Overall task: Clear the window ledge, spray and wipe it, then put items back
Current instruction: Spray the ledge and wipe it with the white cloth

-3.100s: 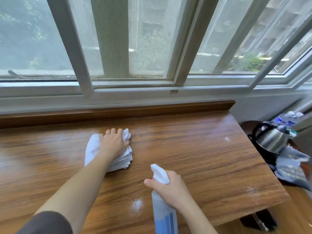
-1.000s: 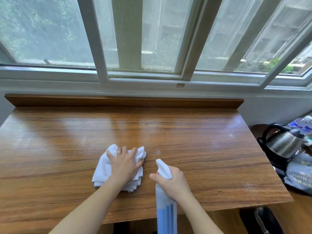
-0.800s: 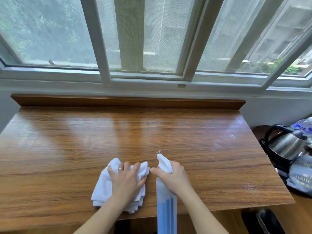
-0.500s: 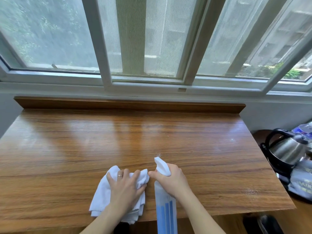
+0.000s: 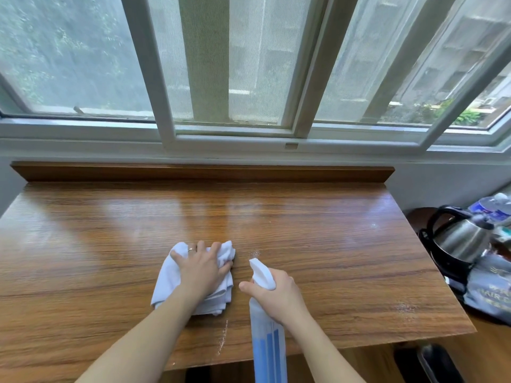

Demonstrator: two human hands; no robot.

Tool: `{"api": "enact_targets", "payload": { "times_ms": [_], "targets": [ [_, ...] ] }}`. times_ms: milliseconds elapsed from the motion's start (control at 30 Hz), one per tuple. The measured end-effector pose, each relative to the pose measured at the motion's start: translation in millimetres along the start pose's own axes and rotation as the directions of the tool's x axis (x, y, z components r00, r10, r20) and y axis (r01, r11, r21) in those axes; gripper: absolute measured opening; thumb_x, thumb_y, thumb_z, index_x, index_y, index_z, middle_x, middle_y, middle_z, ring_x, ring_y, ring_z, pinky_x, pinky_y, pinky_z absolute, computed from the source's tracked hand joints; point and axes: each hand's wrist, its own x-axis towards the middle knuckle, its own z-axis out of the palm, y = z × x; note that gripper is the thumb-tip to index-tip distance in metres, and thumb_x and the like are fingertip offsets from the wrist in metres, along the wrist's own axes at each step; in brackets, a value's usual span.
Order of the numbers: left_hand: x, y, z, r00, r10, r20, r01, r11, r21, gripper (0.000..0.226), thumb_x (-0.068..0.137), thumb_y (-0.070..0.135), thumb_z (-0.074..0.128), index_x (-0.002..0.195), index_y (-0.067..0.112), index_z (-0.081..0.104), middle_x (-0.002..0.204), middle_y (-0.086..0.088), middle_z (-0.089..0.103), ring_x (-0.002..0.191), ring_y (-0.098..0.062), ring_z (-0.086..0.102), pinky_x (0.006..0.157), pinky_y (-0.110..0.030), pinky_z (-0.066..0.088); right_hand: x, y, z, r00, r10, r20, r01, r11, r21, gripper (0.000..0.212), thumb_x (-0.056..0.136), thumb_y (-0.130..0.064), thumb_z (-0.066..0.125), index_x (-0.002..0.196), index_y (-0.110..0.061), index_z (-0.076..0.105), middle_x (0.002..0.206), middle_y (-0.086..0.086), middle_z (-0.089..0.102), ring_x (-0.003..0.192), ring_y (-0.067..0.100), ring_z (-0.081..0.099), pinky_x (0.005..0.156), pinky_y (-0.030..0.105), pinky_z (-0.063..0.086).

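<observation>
A person's two bare forearms reach over a glossy wooden window ledge [image 5: 110, 244] below a white-framed sliding window [image 5: 232, 78].

The left hand [image 5: 200, 272] lies palm-down on a crumpled white cloth [image 5: 168, 283]. Its fingers are spread and lightly curled into the fabric, pressing it against the wood; a ring shows on one finger. The cloth bunches up just beyond the fingertips and trails back under the wrist.

The right hand [image 5: 279, 297] grips the neck of a spray bottle [image 5: 266, 344] with a white nozzle and blue liquid inside. Its fingers are wrapped round the neck, with one fingertip poking out on the left side below the nozzle; whether any finger is on the trigger cannot be told. The nozzle points away from the person, just right of the left fingertips.

A small patch of white spray droplets [image 5: 255, 253] sits on the wood just ahead of the nozzle. A thin streak [image 5: 222, 338] lies near the front edge, behind the cloth, and another patch [image 5: 406, 306] lies well to the right of the right hand.

Beyond the ledge's right end stand a steel electric kettle [image 5: 460, 239] and some packets.

The ledge holds no items, so this appears to be the spray-and-wipe step. The next move probably calls for sliding the cloth right, over the droplets ahead of the nozzle, then on to the far patch.
</observation>
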Motion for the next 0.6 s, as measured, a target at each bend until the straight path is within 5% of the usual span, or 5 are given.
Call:
{"api": "enact_targets", "payload": {
  "times_ms": [133,267,600],
  "targets": [
    [-2,-3,3,0.994,0.111,0.007,-0.111,0.993,0.042,0.052,0.075,0.066,0.052,0.094,0.019,0.063,0.090,-0.008,0.061,0.084,-0.033,0.061,0.090,-0.068,0.029,-1,-1,-1,1.000,0.002,-0.007,-0.002,1.000,0.007,0.035,0.081,-0.047,0.073,0.084,-0.012,0.067,0.068,-0.006,0.059,0.064,0.004,0.052,0.061,0.023,0.040],
    [-17,-10,1,0.974,0.220,-0.062,-0.221,0.975,-0.015,0.055,0.074,0.063,0.043,0.087,0.014,0.064,0.080,-0.011,0.058,0.071,-0.034,0.058,0.073,-0.045,0.045,-1,-1,-1,1.000,-0.006,-0.010,0.006,1.000,-0.008,0.040,0.080,-0.049,0.072,0.085,-0.010,0.066,0.068,-0.007,0.058,0.061,0.004,0.050,0.059,0.024,0.039],
    [-106,-4,10,0.982,0.164,-0.092,-0.170,0.983,-0.064,0.047,0.074,0.059,0.053,0.094,0.019,0.066,0.081,-0.007,0.057,0.075,-0.032,0.058,0.072,-0.045,0.042,2,1,4,1.000,0.000,0.024,0.000,1.000,0.000,0.043,0.078,-0.051,0.071,0.084,-0.009,0.065,0.066,-0.007,0.057,0.061,0.007,0.050,0.060,0.026,0.039]
  ]
}}
